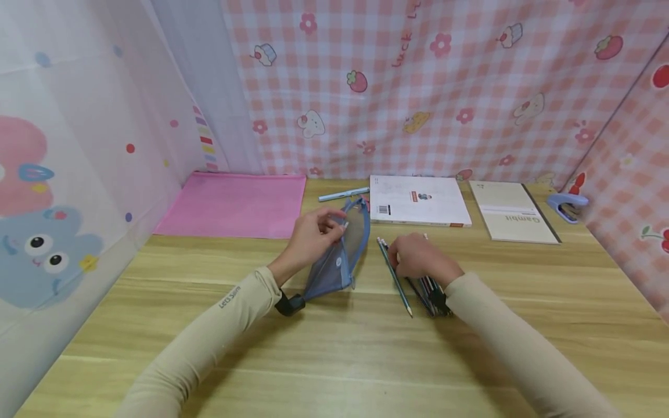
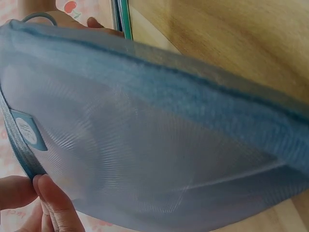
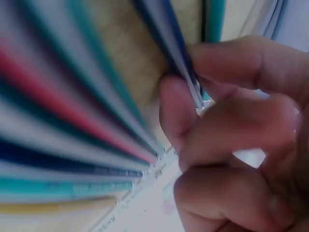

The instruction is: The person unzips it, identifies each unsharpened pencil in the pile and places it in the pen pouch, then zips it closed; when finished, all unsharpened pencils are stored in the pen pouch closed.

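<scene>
My left hand (image 1: 313, 235) pinches the zip edge of a blue mesh pencil pouch (image 1: 328, 274), thumb against fingertip. The pouch stands tilted with its mouth parted, and its see-through side fills most of the left wrist view. To its right, my right hand (image 1: 415, 255) is over a bunch of pencils (image 1: 431, 293) on the table, hiding their far ends. In the right wrist view, thumb and forefinger pinch a dark blue pencil (image 3: 169, 38), while several striped pencils (image 3: 91, 111) fan out beside it. A green pencil (image 1: 395, 278) lies just left of this hand.
Along the back lie a pink folder (image 1: 235, 206), a light blue pen (image 1: 343, 194), a white book (image 1: 418, 203) and a cream notebook (image 1: 514, 215). A light blue looped object (image 1: 571, 201) sits at the far right. Patterned curtains (image 1: 444, 87) enclose the wooden table (image 1: 334, 360).
</scene>
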